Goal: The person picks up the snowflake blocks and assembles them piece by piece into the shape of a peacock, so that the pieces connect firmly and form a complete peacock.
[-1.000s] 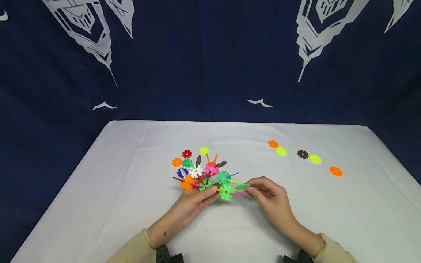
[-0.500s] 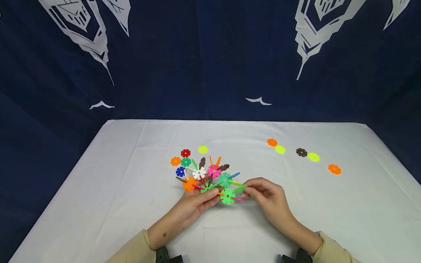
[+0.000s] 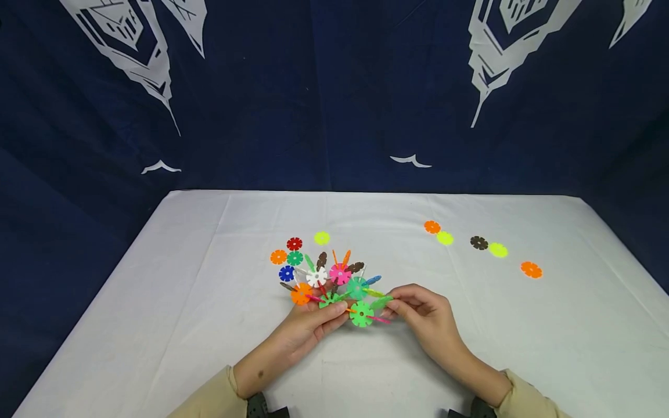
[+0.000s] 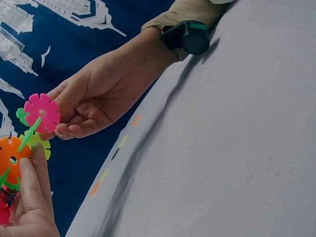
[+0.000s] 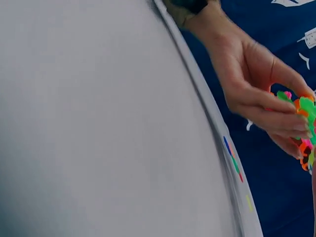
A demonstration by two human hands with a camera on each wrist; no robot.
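Note:
In the head view, my left hand (image 3: 308, 328) grips a cluster of joined notched plastic discs (image 3: 362, 314), thumb over its near side. Orange, white, pink, teal and green discs in it face me, while others stand edge-on between them. At the cluster's right end my right hand (image 3: 431, 316) pinches a green disc (image 3: 381, 302) between thumb and fingers, close against the cluster. The left wrist view shows a pink disc (image 4: 42, 113) near the right fingertips, linked to an orange disc (image 4: 12, 155). Fingers and discs hide where the pinched disc meets the others.
Behind the cluster lie loose discs: red (image 3: 294, 244), orange (image 3: 279, 257), teal (image 3: 295, 258), blue (image 3: 286, 273) and yellow (image 3: 322, 238). Further right are orange (image 3: 432, 227), yellow (image 3: 445, 238), brown (image 3: 478, 243), another yellow (image 3: 498, 249) and orange (image 3: 531, 270). White cloth covers the table (image 3: 209, 348).
The cluster has tilted and shifted slightly toward me and to the right. The green disc in my right hand has turned from nearly flat to slanted. Both hands keep their holds.

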